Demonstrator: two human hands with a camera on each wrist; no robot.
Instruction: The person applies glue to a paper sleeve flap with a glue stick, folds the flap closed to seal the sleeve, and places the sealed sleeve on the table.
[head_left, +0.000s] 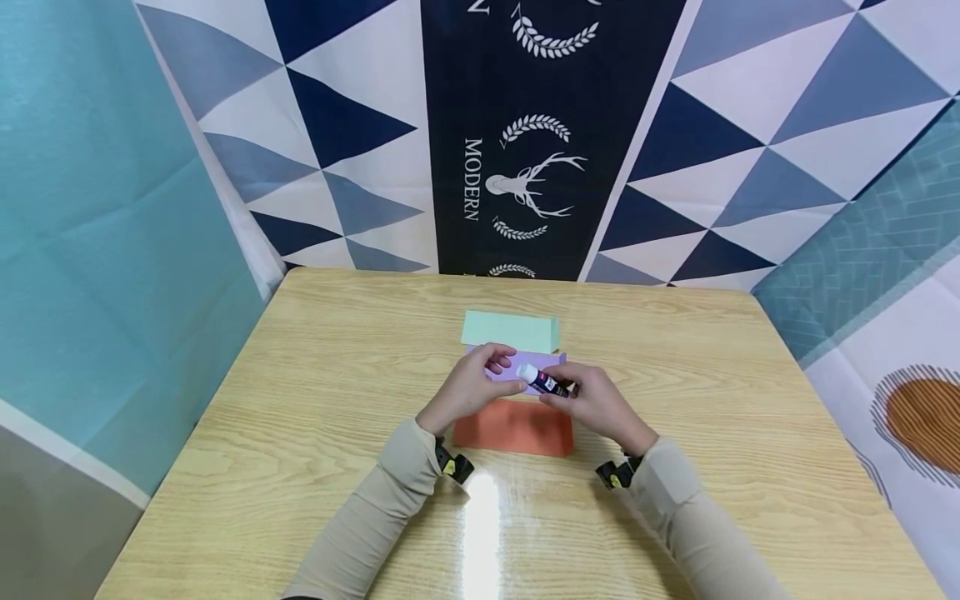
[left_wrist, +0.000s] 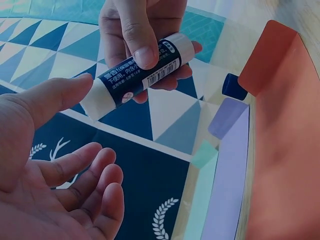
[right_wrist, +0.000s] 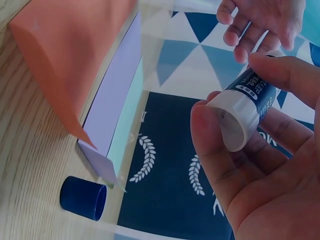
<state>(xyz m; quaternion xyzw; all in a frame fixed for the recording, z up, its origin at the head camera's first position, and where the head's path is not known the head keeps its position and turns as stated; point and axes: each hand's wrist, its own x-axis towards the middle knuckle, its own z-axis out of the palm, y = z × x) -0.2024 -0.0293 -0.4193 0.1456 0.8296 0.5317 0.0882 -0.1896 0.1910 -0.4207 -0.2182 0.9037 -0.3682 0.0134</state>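
Note:
My right hand grips a glue stick with a dark blue label and white ends, its thumb across the label. Beside the far white end is my left hand, palm facing it and fingers loosely bent apart. In the left wrist view the left thumb's tip meets that end's outline; whether it touches, I cannot tell. A dark blue cap lies on the table near the folded papers. Below the hands is a folded orange paper, with a purple one beyond it, partly covered by the hands in the head view.
A mint green folded paper lies farthest back in the row. The wooden table carries everything and ends at a patterned cloth backdrop. Teal cloth hangs on the left. Each wrist wears a small black camera.

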